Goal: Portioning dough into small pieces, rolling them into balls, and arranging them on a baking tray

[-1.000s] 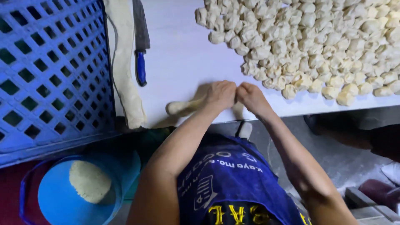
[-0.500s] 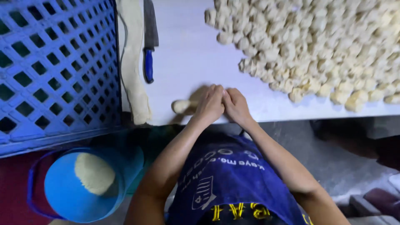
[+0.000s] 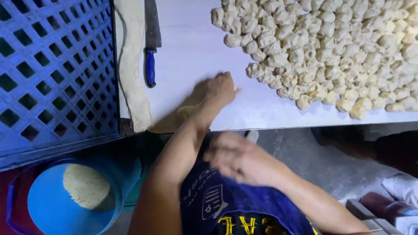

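Left hand (image 3: 220,89) pinched shut on small dough piece (image 3: 235,88) near the pile (image 3: 331,52), right hand (image 3: 237,159) blurred off-table, grip unclear; piece could stick or drop off the near table (image 3: 196,48) edge.

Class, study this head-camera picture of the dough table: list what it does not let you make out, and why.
- Right hand: motion-blurred, fingers unclear.
- Left hand: its grip on the dough roll is hidden by the hand itself.
- Knife: blade cut off by the top edge.
- Pile of dough pieces: runs past the top and right edges.
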